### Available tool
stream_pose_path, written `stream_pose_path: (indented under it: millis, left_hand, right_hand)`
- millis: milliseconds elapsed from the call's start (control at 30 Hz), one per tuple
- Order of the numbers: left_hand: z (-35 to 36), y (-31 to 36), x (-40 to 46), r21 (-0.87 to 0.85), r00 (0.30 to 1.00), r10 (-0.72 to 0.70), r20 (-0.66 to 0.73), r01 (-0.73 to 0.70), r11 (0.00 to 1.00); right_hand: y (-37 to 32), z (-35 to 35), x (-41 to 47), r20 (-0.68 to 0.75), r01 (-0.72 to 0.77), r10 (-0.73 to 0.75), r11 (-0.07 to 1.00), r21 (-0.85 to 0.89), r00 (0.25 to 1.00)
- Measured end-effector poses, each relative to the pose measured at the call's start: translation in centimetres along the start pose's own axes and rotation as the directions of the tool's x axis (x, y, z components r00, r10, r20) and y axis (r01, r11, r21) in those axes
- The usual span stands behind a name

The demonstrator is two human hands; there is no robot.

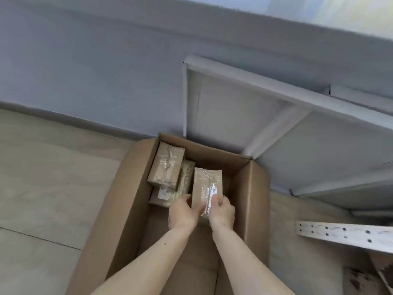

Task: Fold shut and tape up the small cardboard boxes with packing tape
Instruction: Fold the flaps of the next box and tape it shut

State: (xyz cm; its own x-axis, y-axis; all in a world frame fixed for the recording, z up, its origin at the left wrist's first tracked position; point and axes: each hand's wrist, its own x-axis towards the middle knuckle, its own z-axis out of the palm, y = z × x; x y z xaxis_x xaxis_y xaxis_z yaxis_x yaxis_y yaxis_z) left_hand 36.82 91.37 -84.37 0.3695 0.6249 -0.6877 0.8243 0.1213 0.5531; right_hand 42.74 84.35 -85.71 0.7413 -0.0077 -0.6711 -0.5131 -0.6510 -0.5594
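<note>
Both hands, the left hand (184, 211) and the right hand (221, 211), curl their fingers round the near end of a small brown cardboard box wrapped in clear tape (206, 186), held inside a large open brown cardboard carton (251, 201). Two more taped small boxes (167, 166) lie stacked in the carton's far left corner, beside a grey metal shelf frame (276, 116).

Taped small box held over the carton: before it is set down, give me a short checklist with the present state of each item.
1. Both hands on the box: left hand and right hand grip the near end of the taped small box. Ok.
2. Box taped shut: glossy tape runs along its top. Ok.
3. Free floor in the large open carton, right of the stacked taped boxes. Ok.
4. Carton flaps out of the way. Ok.
5. Underside taped: cannot tell.
</note>
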Motion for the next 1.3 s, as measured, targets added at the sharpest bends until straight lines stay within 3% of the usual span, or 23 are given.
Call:
stream_pose_path:
  millis: [200, 433, 600, 967, 1300]
  left_hand:
    - [2.6, -0.6, 4.1, 0.298, 0.961, 0.204, -0.187, -0.142, 0.944]
    - [3.2, -1.5, 5.5, 0.278, 0.939, 0.250, -0.236, -0.181, 0.943]
    - [2.4, -1.3, 3.7, 0.224, 0.962, 0.181, -0.203, -0.135, 0.965]
    - [-5.2, 5.7, -10.8, 0.189, 0.979, 0.080, -0.188, -0.044, 0.981]
    - [-13.9, 20.1, -26.6, 0.146, 0.954, 0.241, -0.180, -0.217, 0.965]
  right_hand:
    - [2.9, 5.6, 6.8, -0.044, -0.046, 0.050, 0.995, 0.085, 0.998]
    - [2.4, 6.4, 9.0, 0.003, -0.036, 0.036, 0.999, 0.020, 0.999]
    - [1.8, 4.8, 6.5, 0.006, -0.050, 0.050, 0.999, 0.013, 0.999]
    - [-5.1, -6.1, -9.2, 0.087, -0.040, 0.040, 0.999, 0.008, 0.995]
    - [-16.5, -20.2, -23.1, 0.048, 0.066, -0.069, 0.997, 0.049, 0.997]
